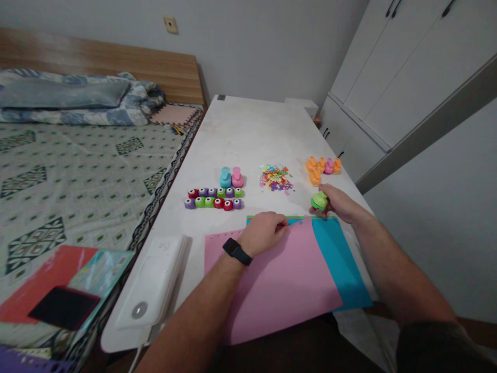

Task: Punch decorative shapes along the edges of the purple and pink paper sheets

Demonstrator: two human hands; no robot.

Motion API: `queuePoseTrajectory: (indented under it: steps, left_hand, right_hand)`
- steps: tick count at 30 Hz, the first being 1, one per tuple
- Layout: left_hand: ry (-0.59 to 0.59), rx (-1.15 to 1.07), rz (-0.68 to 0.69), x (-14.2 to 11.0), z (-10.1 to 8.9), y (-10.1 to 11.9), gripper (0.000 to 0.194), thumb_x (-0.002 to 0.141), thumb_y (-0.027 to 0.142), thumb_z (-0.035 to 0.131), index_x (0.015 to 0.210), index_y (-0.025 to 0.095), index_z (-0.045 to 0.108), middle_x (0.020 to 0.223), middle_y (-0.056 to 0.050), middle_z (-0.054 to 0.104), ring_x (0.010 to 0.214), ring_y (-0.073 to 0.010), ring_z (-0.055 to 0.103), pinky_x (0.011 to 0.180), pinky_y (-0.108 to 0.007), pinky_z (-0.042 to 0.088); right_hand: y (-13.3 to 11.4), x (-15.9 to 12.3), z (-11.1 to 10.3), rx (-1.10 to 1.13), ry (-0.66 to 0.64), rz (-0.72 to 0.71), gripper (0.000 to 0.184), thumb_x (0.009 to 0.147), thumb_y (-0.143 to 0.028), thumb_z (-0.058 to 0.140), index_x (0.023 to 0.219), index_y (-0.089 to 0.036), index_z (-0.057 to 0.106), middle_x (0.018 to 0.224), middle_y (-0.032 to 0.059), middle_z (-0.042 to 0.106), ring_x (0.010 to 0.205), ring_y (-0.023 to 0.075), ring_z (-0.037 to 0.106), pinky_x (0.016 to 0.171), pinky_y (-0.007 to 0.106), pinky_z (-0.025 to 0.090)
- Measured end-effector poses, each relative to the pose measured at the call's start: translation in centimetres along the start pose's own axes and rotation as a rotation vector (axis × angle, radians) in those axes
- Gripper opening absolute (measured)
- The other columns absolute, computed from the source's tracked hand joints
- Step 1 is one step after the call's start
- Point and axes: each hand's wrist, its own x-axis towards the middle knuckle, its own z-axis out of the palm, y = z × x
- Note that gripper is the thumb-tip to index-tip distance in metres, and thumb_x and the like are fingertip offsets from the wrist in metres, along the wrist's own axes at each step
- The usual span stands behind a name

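My left hand (263,233) lies on the top edge of a pink paper sheet (279,280), with a black watch band on its wrist. A teal sheet (337,259) lies beside the pink one, and a green strip edges their far side. My right hand (337,202) is shut on a green craft punch (319,200) just past the sheets. Orange and pink craft punches (322,168) stand in a cluster beyond it. A heap of multicoloured paper cutouts (275,177) lies to the left of that cluster. Two rows of small punches (213,198) sit further left, behind a blue punch (225,178) and a pink punch (237,177).
All this lies on a long white table (248,134), whose left edge runs beside a bed (77,176). A white flat device (151,280) lies at the near left. White cupboards (404,67) stand to the right.
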Motion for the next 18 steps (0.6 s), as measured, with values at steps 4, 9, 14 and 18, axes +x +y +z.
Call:
queuePoseTrajectory:
  steps: [4, 9, 14, 18]
  left_hand:
    - [-0.008, 0.003, 0.003, 0.0, 0.1, 0.0, 0.019, 0.093, 0.028, 0.056, 0.092, 0.019, 0.073, 0.089, -0.005, 0.074, 0.083, -0.0189, 0.065, 0.075, -0.028, 0.045]
    - [-0.001, 0.002, -0.014, 0.1, 0.2, 0.0, 0.019, 0.093, 0.028, 0.055, 0.092, 0.019, 0.073, 0.089, -0.006, 0.074, 0.082, -0.0186, 0.065, 0.075, -0.028, 0.045]
    - [0.005, -0.005, -0.024, 0.1, 0.2, 0.0, 0.019, 0.093, 0.028, 0.055, 0.091, 0.019, 0.072, 0.088, -0.005, 0.074, 0.081, -0.0181, 0.065, 0.073, -0.027, 0.045]
    - [0.002, 0.015, -0.025, 0.1, 0.2, -0.1, 0.019, 0.093, 0.028, 0.056, 0.092, 0.020, 0.073, 0.089, -0.005, 0.074, 0.082, -0.0189, 0.066, 0.075, -0.028, 0.045]
  right_hand:
    - [0.3, 0.6, 1.4, -0.036, -0.054, -0.001, 0.026, 0.097, -0.049, 0.053, 0.097, -0.024, 0.047, 0.076, 0.0037, 0.070, 0.066, 0.0234, 0.073, 0.044, 0.028, 0.052]
    - [-0.9, 3.0, 3.5, 0.068, 0.043, -0.173, 0.027, 0.098, -0.050, 0.049, 0.093, -0.024, 0.044, 0.076, 0.0021, 0.068, 0.065, 0.0194, 0.070, 0.052, 0.030, 0.058]
    - [-1.4, 2.8, 2.7, -0.033, -0.058, -0.114, 0.028, 0.099, -0.051, 0.047, 0.095, -0.024, 0.043, 0.073, 0.0030, 0.068, 0.062, 0.0221, 0.071, 0.043, 0.029, 0.052]
    - [-0.5, 2.3, 2.2, -0.130, -0.118, -0.098, 0.032, 0.095, -0.054, 0.056, 0.089, -0.023, 0.047, 0.069, 0.0009, 0.065, 0.059, 0.0202, 0.068, 0.044, 0.028, 0.052]
